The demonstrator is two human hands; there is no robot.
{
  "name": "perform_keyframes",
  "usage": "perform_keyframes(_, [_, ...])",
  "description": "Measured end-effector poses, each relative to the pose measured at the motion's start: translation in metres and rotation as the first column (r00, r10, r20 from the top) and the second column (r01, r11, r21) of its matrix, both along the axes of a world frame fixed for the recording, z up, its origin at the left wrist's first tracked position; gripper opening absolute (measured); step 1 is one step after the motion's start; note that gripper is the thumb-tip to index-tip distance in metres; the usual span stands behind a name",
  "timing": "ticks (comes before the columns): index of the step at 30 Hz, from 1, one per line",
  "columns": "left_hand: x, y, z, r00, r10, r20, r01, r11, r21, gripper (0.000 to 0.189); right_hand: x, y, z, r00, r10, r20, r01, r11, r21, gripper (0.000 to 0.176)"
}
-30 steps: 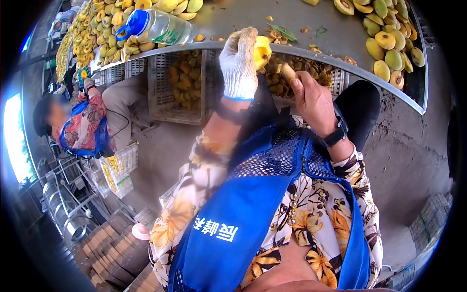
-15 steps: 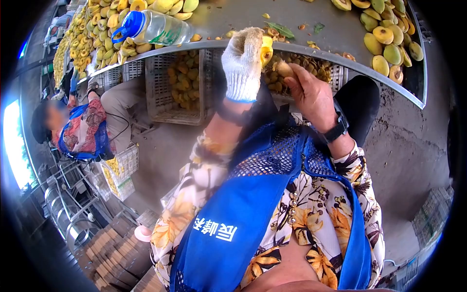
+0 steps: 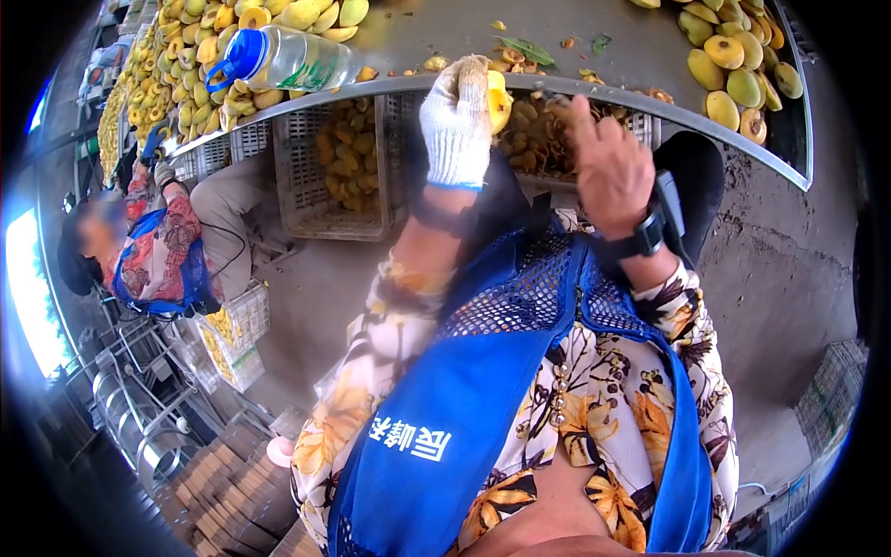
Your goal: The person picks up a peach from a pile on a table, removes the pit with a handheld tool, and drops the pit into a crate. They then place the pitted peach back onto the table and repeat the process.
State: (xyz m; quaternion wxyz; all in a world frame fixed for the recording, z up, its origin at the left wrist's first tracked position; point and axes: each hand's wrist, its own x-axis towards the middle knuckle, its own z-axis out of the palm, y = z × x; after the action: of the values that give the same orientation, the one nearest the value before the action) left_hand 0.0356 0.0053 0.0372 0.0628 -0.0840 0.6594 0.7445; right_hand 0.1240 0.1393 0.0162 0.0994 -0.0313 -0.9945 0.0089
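A worker's white-gloved left hand (image 3: pixel 455 125) was wrapped around a yellow fruit (image 3: pixel 499 102) at the near edge of a metal table (image 3: pixel 640 51). The hands were apart: the bare right hand (image 3: pixel 613 176), a dark watch (image 3: pixel 645 239) on its wrist, was raised to the right of the fruit, its fingertips blurred, and whether it gripped anything could not be told. A leaf (image 3: pixel 527 50) lay on the tabletop beyond the glove. Farther left, a clear bottle (image 3: pixel 306 61) with a blue cap (image 3: pixel 243 56) rested beside a heap of yellow fruit pieces (image 3: pixel 190 60); another pile (image 3: pixel 729 56) covered the table's right end. Beneath the edge, a plastic crate (image 3: pixel 334 226) contained more pieces, and brown scraps (image 3: pixel 534 139) showed behind the hands. At left, a co-worker (image 3: pixel 167 241) in a blue vest was bent-legged near the table.
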Motion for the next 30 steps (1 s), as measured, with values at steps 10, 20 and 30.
perform_keyframes(10, [-0.005, -0.022, 0.009, 1.000, 0.022, 0.013, -0.022, 0.999, -0.034, 0.027, 0.001, 0.003, 0.009, 0.989, 0.084, -0.123, -0.138, 0.828, -0.544, 0.037])
perform_keyframes(20, [0.002, -0.016, 0.002, 0.994, -0.094, -0.056, 0.083, 0.982, -0.171, 0.030, 0.000, -0.008, 0.010, 0.979, 0.157, -0.128, -0.200, 0.841, -0.502, 0.040])
perform_keyframes(30, [-0.003, -0.031, 0.003, 0.996, 0.010, 0.086, -0.008, 1.000, -0.025, 0.028, 0.001, 0.019, 0.006, 0.979, -0.011, -0.202, -0.016, 0.991, -0.129, 0.037])
